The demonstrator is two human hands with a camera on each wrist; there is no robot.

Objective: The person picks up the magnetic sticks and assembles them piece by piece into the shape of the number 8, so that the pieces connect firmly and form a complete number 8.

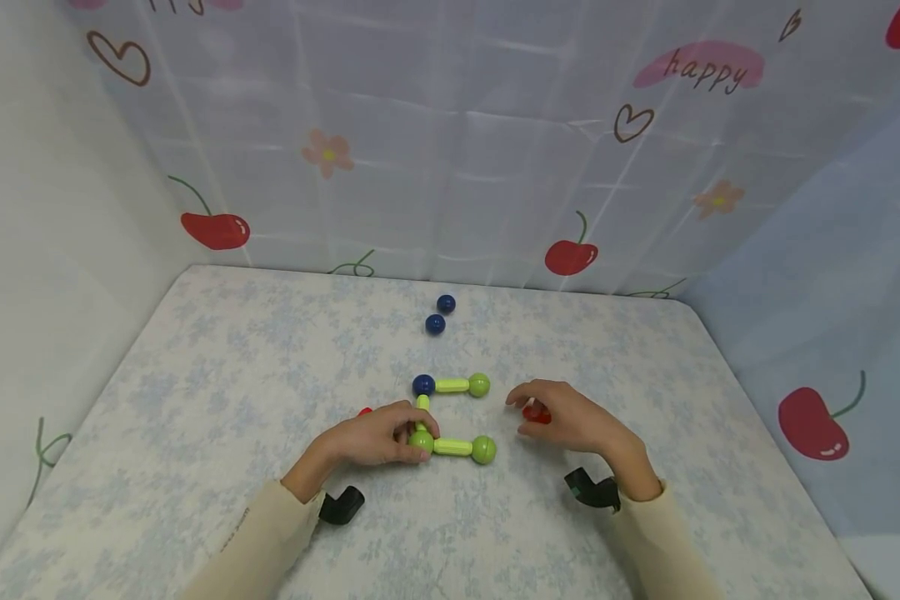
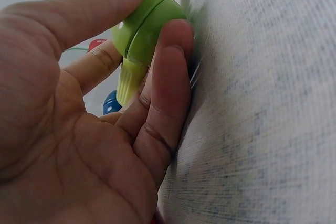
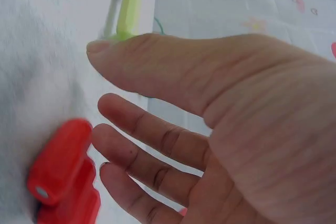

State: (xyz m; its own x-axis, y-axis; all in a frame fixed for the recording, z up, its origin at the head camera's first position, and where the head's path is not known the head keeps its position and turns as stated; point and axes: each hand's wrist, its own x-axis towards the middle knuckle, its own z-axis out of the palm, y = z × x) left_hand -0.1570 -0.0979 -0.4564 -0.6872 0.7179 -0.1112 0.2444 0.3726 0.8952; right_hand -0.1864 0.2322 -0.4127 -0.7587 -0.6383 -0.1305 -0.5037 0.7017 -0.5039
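Note:
My left hand [image 1: 381, 433] pinches a green ball [image 2: 156, 20] between thumb and fingers, low over the table. That ball is the lower left corner of a C-shaped frame of yellow-green rods [image 1: 452, 447] and balls. A navy ball [image 1: 423, 384] forms the upper left corner, and green balls [image 1: 483, 450] end both arms at the right. Just right of the frame, my right hand [image 1: 570, 414] hovers with loosely bent fingers and a gap below the thumb. Red rods [image 3: 60, 161] with a metal dot at one end lie by its fingertips, partly hidden in the head view.
Two loose navy balls [image 1: 436, 324] sit farther back on the patterned tabletop [image 1: 270, 350]. A bit of red [image 1: 365, 411] peeks out behind the left hand. Cherry-print curtains [image 1: 450, 167] close off the back and sides.

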